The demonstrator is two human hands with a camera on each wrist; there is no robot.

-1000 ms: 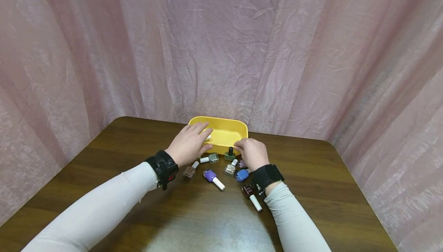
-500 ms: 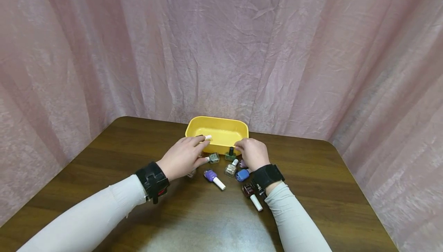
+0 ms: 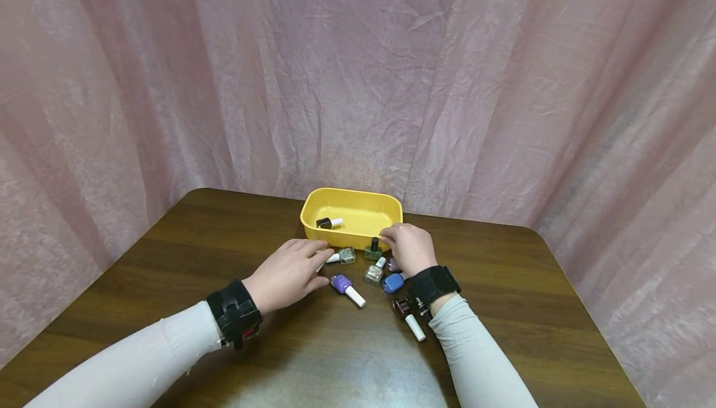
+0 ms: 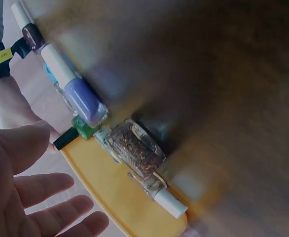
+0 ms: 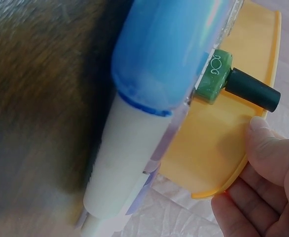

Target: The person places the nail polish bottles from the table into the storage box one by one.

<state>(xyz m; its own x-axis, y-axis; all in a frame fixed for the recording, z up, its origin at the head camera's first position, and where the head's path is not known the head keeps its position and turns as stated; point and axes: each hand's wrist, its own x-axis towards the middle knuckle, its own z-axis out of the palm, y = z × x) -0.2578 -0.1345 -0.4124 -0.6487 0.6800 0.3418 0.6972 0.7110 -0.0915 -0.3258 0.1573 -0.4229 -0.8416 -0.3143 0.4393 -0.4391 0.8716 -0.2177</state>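
Observation:
My left hand (image 3: 288,274) hovers just left of the scattered nail polish bottles, its fingers relaxed and holding nothing. Close to it in the left wrist view lies a brown glitter nail polish bottle (image 4: 137,148) with a white cap, mostly covered by the hand in the head view. With thumb and fingers, my right hand (image 3: 411,248) pinches the near right rim of a yellow plastic tray (image 3: 358,193). Inside the tray, at its left, lies a dark nail polish bottle (image 3: 324,224) with a white cap. A green bottle (image 5: 214,79) with a black cap stands against the tray's front.
In front of the tray lie a silver glitter bottle (image 3: 347,255), a pale glitter bottle (image 3: 373,275), a purple bottle (image 3: 340,283) and a blue bottle (image 3: 393,283). A dark red bottle (image 3: 401,307) lies by my right wrist. Behind the wooden table (image 3: 235,221) hangs a pink curtain (image 3: 358,84).
My left hand has drawn back from over the tray, down and left towards the brown glitter bottle. The dark bottle in the tray is now uncovered. My right hand keeps its place on the rim.

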